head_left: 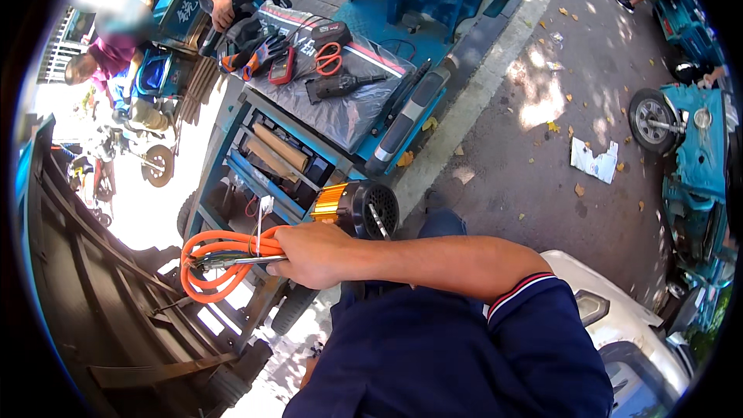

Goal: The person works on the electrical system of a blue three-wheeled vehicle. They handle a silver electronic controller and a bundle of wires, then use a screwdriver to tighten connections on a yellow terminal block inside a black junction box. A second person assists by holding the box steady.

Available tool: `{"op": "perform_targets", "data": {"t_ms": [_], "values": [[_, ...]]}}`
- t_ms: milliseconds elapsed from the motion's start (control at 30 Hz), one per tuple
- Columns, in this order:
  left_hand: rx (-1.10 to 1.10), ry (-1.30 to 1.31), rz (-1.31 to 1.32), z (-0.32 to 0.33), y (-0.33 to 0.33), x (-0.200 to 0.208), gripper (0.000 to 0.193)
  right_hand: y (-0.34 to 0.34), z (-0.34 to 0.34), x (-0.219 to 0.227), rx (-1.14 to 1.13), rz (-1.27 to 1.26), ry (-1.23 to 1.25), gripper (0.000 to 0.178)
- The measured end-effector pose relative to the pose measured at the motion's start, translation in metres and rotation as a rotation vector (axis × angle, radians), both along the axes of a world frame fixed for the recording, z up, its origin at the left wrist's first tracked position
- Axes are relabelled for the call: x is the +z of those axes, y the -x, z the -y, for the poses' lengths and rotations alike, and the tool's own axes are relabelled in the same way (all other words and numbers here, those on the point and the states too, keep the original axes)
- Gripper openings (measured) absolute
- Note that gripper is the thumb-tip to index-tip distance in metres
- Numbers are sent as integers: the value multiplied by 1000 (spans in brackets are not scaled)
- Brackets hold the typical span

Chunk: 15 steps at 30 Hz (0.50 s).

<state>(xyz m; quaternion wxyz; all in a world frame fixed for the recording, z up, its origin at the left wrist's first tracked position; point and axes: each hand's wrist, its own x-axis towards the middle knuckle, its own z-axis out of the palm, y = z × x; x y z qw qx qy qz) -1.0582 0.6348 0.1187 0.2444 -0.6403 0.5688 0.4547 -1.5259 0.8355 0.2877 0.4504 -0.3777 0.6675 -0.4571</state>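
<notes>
My right hand point(313, 253) reaches across my body from the right, its fingers closed around a coil of orange cable point(210, 292). A white tie with a small tag point(266, 204) binds the coil. Dark wires and a slim silvery piece point(259, 260) stick out beside the fingers; what that piece is I cannot make out. Just beyond my wrist is an electric motor point(373, 207) with a gold finned body and black fan cover. A shiny rod point(378, 220) shows in front of the cover. Only a sliver of skin shows at my left side; my left hand is hidden.
The blue cargo tricycle point(207, 203) carries a plastic-wrapped package point(352, 120). On it lie red-handled scissors point(329, 59), a red meter point(282, 67), gloves point(263, 54) and a black power tool point(338, 87). A person's hand point(223, 12) is beyond. Other tricycles point(700, 151) stand right.
</notes>
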Motion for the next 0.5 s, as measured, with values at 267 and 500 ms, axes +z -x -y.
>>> {"op": "perform_targets", "data": {"t_ms": [267,500], "values": [[267,-64,61,-79,4,-22,13,97,52,46,303,10,-105,43],[472,-96,75,-125,23,-50,12,158,90,38,350,-114,-152,47]]}}
